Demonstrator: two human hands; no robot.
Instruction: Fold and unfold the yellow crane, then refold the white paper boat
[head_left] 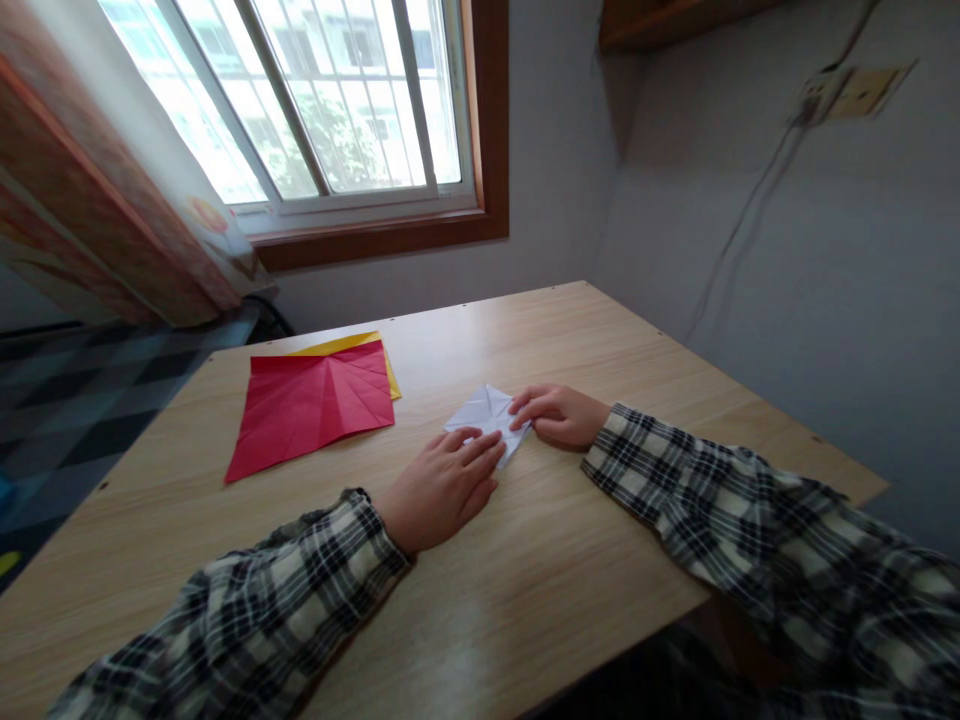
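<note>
A small sheet of white origami paper (487, 403), creased and folded to a roughly square shape, lies on the wooden table in front of me. My left hand (442, 488) rests palm down at its near left side, fingers stretched out and pressing on the paper. At the right corner, my right hand (559, 414) has its fingers bent around the paper's edge, with the fingertips on it. Both hands cover parts of the near and right edges, so the folds there are hidden.
To the left lies a creased red paper sheet (319, 410), partly over a yellow paper sheet (394, 372). The light wooden table (600, 345) ends near a wall with a window (337, 110). A curtain (112, 170) hangs at left; a cord runs from a wall socket (825, 95).
</note>
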